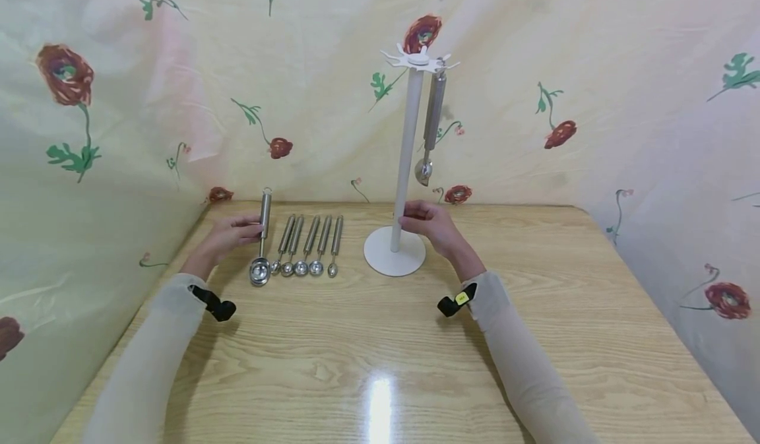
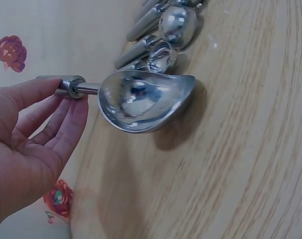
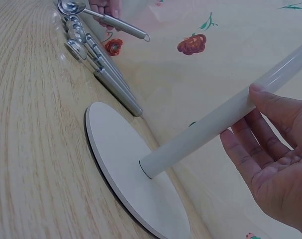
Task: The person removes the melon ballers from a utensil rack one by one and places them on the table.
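Note:
My left hand pinches the metal handle of an ice cream scoop between thumb and fingers. In the left wrist view the scoop's bowl hangs just above the table, its shadow beneath. To its right, several smaller metal scoops and spoons lie side by side, handles toward the wall. A white utensil stand rises from a round base. Low on its pole, my right hand holds on with thumb and fingers. One metal utensil hangs from the stand's hooked top.
The wooden table ends at a flowered cloth backdrop behind and at both sides. Hooks spread out around the top of the stand. A light reflection lies on the table's front part.

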Demonstrator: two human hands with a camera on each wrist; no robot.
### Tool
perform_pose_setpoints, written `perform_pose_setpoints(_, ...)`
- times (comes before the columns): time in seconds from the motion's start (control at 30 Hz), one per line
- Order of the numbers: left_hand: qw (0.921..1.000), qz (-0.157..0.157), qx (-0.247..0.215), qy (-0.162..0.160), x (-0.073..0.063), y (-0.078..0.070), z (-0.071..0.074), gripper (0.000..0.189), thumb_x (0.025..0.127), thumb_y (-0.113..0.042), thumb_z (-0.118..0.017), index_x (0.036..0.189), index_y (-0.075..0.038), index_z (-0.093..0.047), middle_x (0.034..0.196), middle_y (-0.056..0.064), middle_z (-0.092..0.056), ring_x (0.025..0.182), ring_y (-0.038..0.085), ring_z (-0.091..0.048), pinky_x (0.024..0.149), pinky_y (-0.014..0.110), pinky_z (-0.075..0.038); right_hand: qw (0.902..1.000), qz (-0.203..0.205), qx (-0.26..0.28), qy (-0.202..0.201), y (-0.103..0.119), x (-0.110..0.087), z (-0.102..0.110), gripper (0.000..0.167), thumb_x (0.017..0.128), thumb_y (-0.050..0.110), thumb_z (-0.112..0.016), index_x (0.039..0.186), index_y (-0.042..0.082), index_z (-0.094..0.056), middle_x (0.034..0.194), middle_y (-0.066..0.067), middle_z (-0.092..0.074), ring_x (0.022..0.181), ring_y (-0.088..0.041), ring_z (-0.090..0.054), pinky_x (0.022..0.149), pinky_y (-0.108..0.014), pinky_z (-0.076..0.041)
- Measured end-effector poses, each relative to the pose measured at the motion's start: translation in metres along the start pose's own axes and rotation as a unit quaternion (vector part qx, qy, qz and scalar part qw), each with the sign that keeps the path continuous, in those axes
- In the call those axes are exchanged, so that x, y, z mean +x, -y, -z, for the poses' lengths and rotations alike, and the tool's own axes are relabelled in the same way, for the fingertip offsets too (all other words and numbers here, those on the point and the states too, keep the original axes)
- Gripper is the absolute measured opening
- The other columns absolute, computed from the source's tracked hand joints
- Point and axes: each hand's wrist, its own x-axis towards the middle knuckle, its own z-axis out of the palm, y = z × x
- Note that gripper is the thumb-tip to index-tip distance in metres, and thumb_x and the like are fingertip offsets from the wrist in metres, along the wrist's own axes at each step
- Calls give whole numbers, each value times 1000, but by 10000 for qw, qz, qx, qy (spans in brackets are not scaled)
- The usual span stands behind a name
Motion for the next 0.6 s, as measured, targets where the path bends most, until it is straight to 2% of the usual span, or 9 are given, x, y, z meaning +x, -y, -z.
perform_pose_setpoints(0.17,9999,15,-80,-110,4,5,-4,57,102,-10,-61,149,13,-37,94,-16,-70,89,0,-70,92,19,-59,10000,-9,-8,4,1,0,0,38,95,3,-70,130,-7,-59,110,-1,-70,104,-15,-68,94,-26,-60)
perform_pose_setpoints(0.3,9997,106,1,-215,6,6,-10,56,103,-12,-61,150,8,-40,96,-14,-69,88,0,-69,89,18,-59,10000,-26,-2,-2,2,0,0,38,95,2,-69,131,-6,-58,111,-1,-70,105,-15,-67,94,-26,-60)
perform_pose_setpoints(0.33,9996,122,49,-235,7,6,-11,56,102,-12,-62,151,7,-40,99,-11,-70,88,0,-69,89,18,-59,10000,-22,-5,2,2,0,0,39,95,2,-69,131,-6,-58,111,-2,-69,105,-16,-67,94,-26,-60)
perform_pose_setpoints(0.4,9993,210,198,-254,7,3,-15,55,103,-12,-61,151,5,-41,114,6,-71,89,0,-69,90,19,-59,10000,-27,-19,14,3,0,0,39,95,2,-69,132,-6,-58,111,-2,-69,105,-16,-67,94,-26,-60)
perform_pose_setpoints(0.5,9983,257,424,-294,10,4,-19,53,103,-11,-61,150,4,-43,136,27,-60,88,1,-69,90,20,-60,10000,-32,-36,18,3,0,0,39,95,3,-69,132,-6,-58,112,-2,-69,105,-16,-67,94,-26,-60)
perform_pose_setpoints(0.6,9970,319,618,-334,14,5,-23,50,103,-8,-60,149,5,-45,144,34,-51,86,2,-68,91,22,-60,10000,-22,-16,8,3,-1,-1,39,95,3,-70,131,-6,-59,111,-2,-69,105,-16,-67,94,-26,-60)
